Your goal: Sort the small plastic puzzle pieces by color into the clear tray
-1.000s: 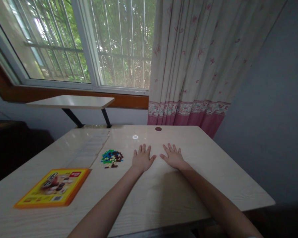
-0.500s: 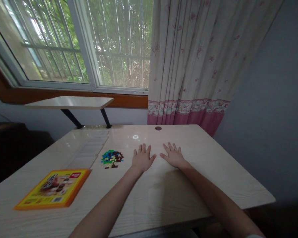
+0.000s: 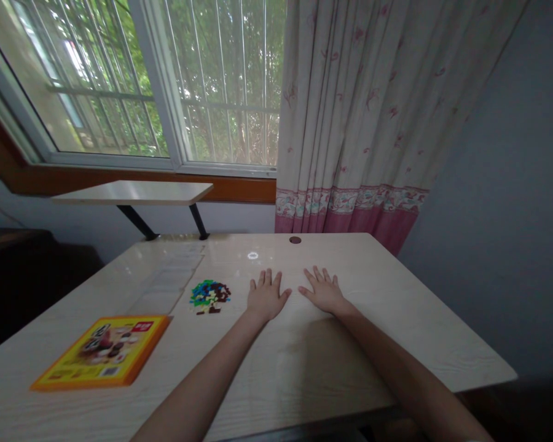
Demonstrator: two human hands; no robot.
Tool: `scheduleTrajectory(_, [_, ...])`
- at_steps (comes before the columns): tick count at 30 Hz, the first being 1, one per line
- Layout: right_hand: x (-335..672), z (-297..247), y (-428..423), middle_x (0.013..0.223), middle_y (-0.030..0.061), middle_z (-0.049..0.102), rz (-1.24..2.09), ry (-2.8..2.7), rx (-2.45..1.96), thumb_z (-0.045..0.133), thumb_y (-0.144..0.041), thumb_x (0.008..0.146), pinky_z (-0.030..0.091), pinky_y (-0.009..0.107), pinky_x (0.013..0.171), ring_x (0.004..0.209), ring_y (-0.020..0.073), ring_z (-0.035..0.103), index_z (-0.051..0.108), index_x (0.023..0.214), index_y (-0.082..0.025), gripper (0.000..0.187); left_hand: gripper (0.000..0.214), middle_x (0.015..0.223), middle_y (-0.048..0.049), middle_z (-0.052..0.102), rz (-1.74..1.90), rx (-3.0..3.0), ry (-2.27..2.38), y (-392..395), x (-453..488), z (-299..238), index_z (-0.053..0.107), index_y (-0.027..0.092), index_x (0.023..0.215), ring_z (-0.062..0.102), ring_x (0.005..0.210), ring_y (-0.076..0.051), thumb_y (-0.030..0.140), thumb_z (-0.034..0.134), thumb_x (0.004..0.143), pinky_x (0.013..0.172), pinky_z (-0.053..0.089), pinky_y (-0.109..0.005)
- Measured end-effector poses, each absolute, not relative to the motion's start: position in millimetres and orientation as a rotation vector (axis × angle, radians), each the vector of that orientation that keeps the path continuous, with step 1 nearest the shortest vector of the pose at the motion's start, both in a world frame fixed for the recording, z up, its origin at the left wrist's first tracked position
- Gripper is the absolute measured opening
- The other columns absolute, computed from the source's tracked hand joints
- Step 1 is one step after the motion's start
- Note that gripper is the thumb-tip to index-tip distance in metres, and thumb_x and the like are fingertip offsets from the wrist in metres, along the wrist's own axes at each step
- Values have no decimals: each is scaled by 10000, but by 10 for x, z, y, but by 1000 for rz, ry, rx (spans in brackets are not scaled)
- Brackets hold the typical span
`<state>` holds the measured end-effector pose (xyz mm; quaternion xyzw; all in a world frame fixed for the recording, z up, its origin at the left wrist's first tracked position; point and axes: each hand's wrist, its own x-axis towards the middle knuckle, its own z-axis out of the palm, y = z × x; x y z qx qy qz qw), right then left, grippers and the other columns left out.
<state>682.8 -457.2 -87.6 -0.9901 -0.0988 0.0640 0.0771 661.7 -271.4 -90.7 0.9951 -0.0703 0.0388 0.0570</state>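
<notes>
I've got my L hand (image 3: pixel 265 303) palm down mid-counter (image 3: pixel 396 307), fingers spread, pointing twd the far edge. My R hand (image 3: pixel 326 296) lies just beside it, also flat w/ fingers fanned; thumbs face each other, small gap btwn. Bricks (image 3: pixel 210 294) sit in a loose pile on the L half, nr my L hand but apart from it: blue & green mostly twd the L edge, brown twd the R. Yellow box (image 3: pixel 101 354) lies flat twd the near L corner. I see a sheet (image 3: pixel 166 279) btwn bricks and L edge. Shelf (image 3: pixel 138 192) stands over the far L corner; hole's (image 3: pixel 295 240) by the far edge.
</notes>
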Motion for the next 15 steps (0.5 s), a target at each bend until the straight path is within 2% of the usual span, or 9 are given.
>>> scheduleTrajectory(15, [6811,-847,-4553,1451,50,44,197,-289,-2969,155,-698,767,45,545,991,1304,320,36,93,1374,-301,728,649,1405,-138,235,187,3027,-228,-2698,6624,-942,263,206,1339,185,1287,-305,584,184,817,989,181,-519])
